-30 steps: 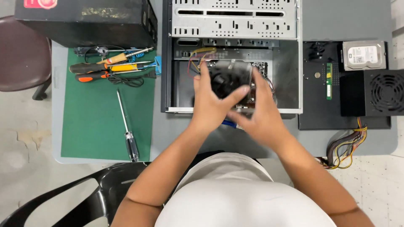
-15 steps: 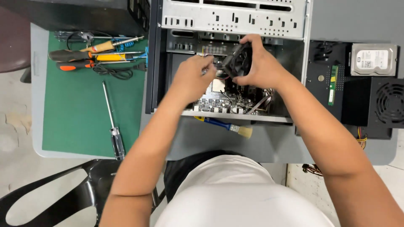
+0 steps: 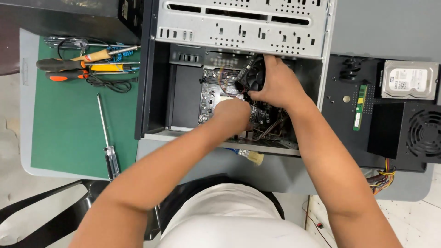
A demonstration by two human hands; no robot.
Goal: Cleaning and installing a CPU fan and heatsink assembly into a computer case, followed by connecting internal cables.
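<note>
Black and round, a small plastic cooling fan (image 3: 254,75) sits inside an open grey metal computer case (image 3: 239,27) lying on a grey table (image 3: 395,27), seen from a head-worn camera. The person's right hand (image 3: 275,85) closes its grip on the fan, fingers wrapped over its top edge, holding it above the dark green circuit board (image 3: 212,94) near the case's upper wall. The left hand (image 3: 232,115) is curled just below, down on the board among thin wires; whether its grip holds anything cannot be told. Left of the case, a green mat (image 3: 69,133) carries a long steel screwdriver (image 3: 106,138) and a cluster of orange- and yellow-handled tools (image 3: 87,64). To the right lie a silver hard drive (image 3: 409,80), a narrow green memory stick (image 3: 359,108) and a black power supply box (image 3: 411,133) with coloured cables. A yellow-bristled brush (image 3: 251,156) lies just in front of the case.
</note>
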